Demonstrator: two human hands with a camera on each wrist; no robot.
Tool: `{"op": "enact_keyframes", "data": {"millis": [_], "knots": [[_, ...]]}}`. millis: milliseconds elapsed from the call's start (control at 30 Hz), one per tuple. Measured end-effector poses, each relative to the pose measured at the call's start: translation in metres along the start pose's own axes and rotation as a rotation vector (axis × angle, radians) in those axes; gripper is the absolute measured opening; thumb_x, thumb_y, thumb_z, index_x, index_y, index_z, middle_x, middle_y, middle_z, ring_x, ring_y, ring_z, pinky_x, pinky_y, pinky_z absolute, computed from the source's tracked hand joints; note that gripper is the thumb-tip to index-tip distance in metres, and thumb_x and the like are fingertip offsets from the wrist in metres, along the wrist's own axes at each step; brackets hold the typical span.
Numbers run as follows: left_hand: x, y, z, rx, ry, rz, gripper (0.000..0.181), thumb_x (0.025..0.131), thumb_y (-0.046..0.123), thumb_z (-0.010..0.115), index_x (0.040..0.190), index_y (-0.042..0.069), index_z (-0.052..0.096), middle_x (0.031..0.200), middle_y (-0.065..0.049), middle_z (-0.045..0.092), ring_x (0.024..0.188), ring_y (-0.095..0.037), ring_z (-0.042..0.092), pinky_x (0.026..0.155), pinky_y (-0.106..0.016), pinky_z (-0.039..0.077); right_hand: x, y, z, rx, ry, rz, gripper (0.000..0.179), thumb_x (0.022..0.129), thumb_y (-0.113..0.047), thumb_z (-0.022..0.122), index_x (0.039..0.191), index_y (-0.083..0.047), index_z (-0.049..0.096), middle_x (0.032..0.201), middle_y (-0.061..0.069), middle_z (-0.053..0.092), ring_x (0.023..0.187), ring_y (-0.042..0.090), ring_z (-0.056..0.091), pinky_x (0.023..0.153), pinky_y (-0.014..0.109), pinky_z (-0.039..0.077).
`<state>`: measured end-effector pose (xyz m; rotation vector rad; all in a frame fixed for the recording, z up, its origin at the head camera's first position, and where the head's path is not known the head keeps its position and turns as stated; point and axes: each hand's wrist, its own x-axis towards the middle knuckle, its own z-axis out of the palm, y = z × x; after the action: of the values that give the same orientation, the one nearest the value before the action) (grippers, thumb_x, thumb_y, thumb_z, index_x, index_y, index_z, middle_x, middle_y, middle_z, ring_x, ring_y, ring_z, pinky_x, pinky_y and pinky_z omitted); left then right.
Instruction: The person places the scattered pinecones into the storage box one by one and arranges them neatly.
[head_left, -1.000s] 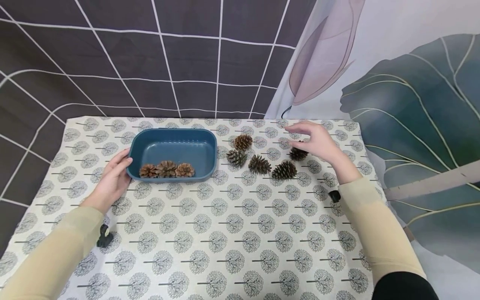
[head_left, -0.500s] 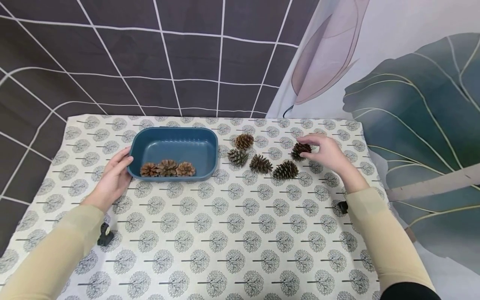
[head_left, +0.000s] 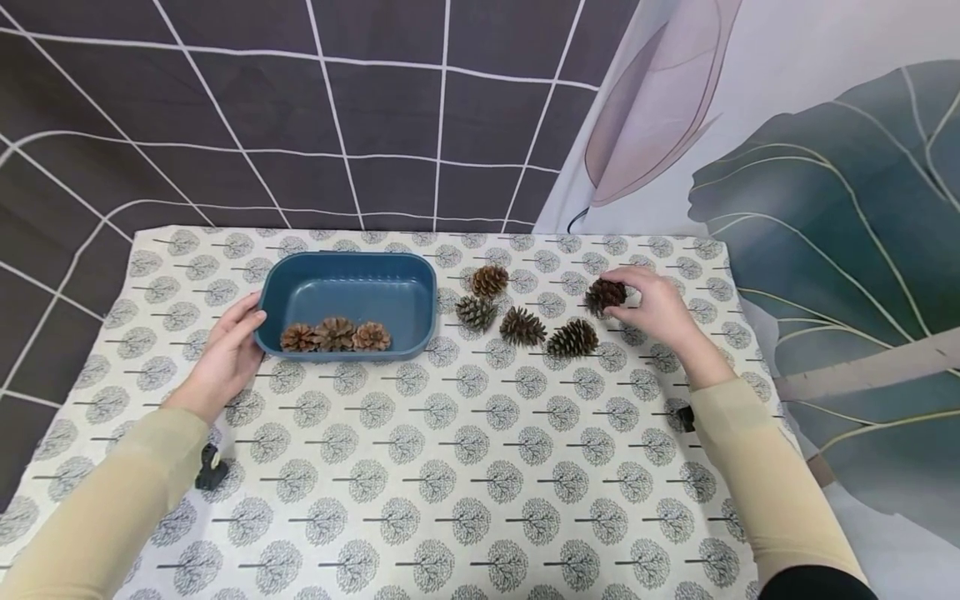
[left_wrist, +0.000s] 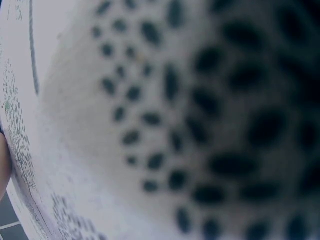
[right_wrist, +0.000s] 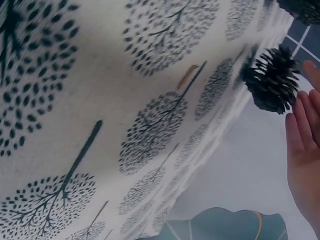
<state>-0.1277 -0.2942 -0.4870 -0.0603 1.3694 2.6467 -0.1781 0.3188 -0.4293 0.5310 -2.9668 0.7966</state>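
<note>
At the left of the table stands a blue rectangular box [head_left: 352, 304], with several brown pine cones [head_left: 334, 334] in a row along its near inside wall. My left hand [head_left: 227, 354] holds the box at its left end, the thumb by the rim. On the right, my right hand [head_left: 652, 307] pinches a dark pine cone [head_left: 604, 296] between thumb and fingers; the right wrist view shows the fingers against this cone [right_wrist: 272, 80]. Left of that hand lie several loose pine cones, among them a long dark one [head_left: 572, 338] and a lighter brown one [head_left: 490, 282].
A white cloth [head_left: 420, 517] printed with grey trees covers the table. Behind it hangs a dark sheet [head_left: 375, 108] with white grid lines. A pale curtain [head_left: 795, 192] with leaf patterns hangs at the right. The left wrist view shows mostly blurred cloth.
My right hand has come down around the dark pine cone at the right, and the cone has shifted slightly. My left hand and the box keep their place.
</note>
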Motion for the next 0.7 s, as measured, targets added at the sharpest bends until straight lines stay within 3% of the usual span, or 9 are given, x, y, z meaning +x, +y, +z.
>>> {"op": "enact_keyframes", "data": {"millis": [333,700], "knots": [[0.002,0.001,-0.001,-0.002,0.004,-0.009,0.037,0.110,-0.005,0.046,0.130,0.014,0.070,0.127,0.004,0.077,0.114,-0.008,0.072,0.101,-0.018,0.055,0.003,0.008,0.004,-0.077,0.008,0.015,0.061,0.084,0.002,0.084,0.141,0.002,0.060,0.145,0.029,0.060,0.134,0.052,0.055,0.117,0.074,0.040],[0.002,0.001,-0.002,-0.015,0.002,-0.015,0.037,0.110,-0.005,0.046,0.130,0.014,0.070,0.128,0.004,0.076,0.114,-0.008,0.071,0.102,-0.018,0.055,0.010,0.015,0.007,-0.148,0.025,0.045,0.054,0.087,-0.002,0.082,0.137,0.003,0.062,0.141,0.028,0.063,0.132,0.050,0.056,0.117,0.071,0.042]]}}
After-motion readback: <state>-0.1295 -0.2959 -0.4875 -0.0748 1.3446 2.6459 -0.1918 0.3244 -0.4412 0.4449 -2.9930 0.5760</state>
